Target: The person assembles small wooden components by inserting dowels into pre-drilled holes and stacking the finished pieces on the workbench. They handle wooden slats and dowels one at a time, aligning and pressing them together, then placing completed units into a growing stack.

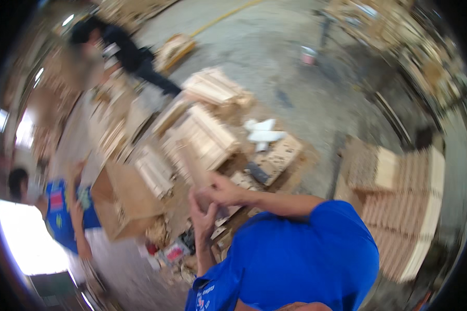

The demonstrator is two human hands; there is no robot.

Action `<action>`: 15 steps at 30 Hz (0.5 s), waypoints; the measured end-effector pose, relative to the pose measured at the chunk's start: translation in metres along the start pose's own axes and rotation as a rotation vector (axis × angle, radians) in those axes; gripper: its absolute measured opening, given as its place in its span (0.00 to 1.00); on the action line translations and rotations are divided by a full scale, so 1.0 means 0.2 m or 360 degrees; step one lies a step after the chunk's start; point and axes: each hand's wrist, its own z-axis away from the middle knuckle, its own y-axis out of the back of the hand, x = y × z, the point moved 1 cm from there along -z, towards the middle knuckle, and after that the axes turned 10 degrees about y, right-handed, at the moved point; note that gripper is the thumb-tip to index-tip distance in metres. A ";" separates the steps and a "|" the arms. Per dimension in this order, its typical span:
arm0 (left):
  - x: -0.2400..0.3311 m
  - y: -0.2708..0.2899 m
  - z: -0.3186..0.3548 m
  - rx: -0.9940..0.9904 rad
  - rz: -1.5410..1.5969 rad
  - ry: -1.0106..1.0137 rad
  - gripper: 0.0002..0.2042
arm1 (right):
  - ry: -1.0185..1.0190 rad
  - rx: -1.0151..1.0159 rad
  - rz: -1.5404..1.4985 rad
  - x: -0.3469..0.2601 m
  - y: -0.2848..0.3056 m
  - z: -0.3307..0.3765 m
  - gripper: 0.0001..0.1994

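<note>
A narrow, light-coloured wooden strip [191, 163], smeared by motion, slants up and away from my two hands. My left hand [204, 218] is closed around its near end, the thumb along the side. Just above it, my right hand [224, 191] grips the same strip, its forearm reaching in from the right. Beyond the strip lies a stack of pale wooden boards [205, 137]. To its right is a board with dark holes [281, 158], with white pieces [264, 130] by its far end.
An open cardboard box [124, 202] stands at the left, near a person in blue [62, 215]. Another person in dark clothes [132, 57] bends over wood at the far left. Tall stacks of wooden pieces [397, 207] stand at the right. A pink bucket [308, 56] is farther off.
</note>
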 end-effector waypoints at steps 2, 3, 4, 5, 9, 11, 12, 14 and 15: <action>0.04 -0.05 0.00 -0.0195 0.0499 0.0008 0.38 | -0.0031 -0.0012 -0.0180 -0.02 0.05 0.03 0.23; 0.05 -0.04 -0.01 -0.0288 0.0601 0.0088 0.35 | -0.0229 -0.0068 -0.0316 -0.07 0.08 0.05 0.22; 0.06 -0.02 -0.01 -0.0405 0.0702 0.0162 0.33 | -0.0138 -0.0119 -0.0241 -0.08 0.10 0.05 0.21; 0.06 -0.01 0.00 -0.0351 0.0725 0.0178 0.33 | -0.0147 -0.0185 -0.0201 -0.12 0.11 0.07 0.22; 0.10 0.00 0.01 -0.0281 0.0735 0.0163 0.31 | -0.0167 -0.0243 -0.0280 -0.12 0.10 0.07 0.23; 0.12 0.00 0.01 -0.0243 0.0721 0.0127 0.31 | -0.0181 -0.0273 -0.0266 -0.13 0.10 0.05 0.23; 0.12 0.02 0.02 -0.0236 0.0733 0.0143 0.31 | -0.0185 -0.0285 -0.0258 -0.13 0.10 0.05 0.24; 0.11 0.02 0.02 -0.0253 0.0750 0.0173 0.30 | -0.0182 -0.0274 -0.0191 -0.12 0.11 0.04 0.25; 0.11 0.03 0.02 -0.0235 0.0760 0.0149 0.30 | -0.0171 -0.0271 -0.0143 -0.10 0.11 0.04 0.25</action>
